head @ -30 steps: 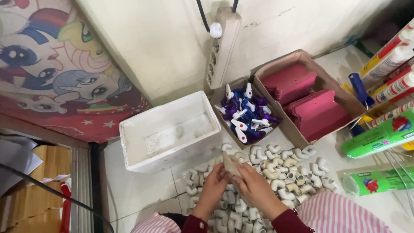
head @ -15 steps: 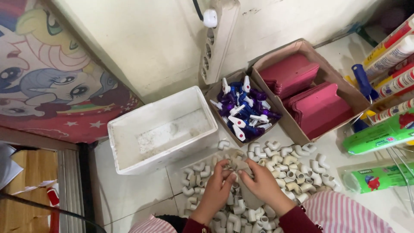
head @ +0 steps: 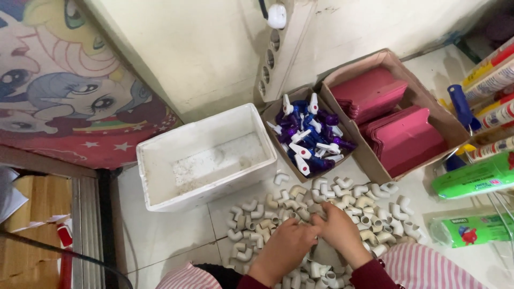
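A heap of several white plastic elbow pipe fittings (head: 369,200) lies on the white tiled floor. Both my hands are down in the middle of that heap, fingertips touching each other. My left hand (head: 285,247) curls over some fittings and my right hand (head: 338,231) presses in beside it, fingers bent. What the fingers hold is hidden under them. An empty white foam box (head: 160,190) stands just beyond the heap to the left.
A cardboard box of purple and white valve parts (head: 309,140) sits behind the heap. A bigger cardboard box with dark pink flat pieces (head: 393,120) is to its right. Green wrapped rolls (head: 474,176) and tubes lie far right; a power strip (head: 276,51) leans on the wall.
My hands have come down from holding a fitting above the heap to resting in it. The camera has tilted so the boxes sit lower in view.
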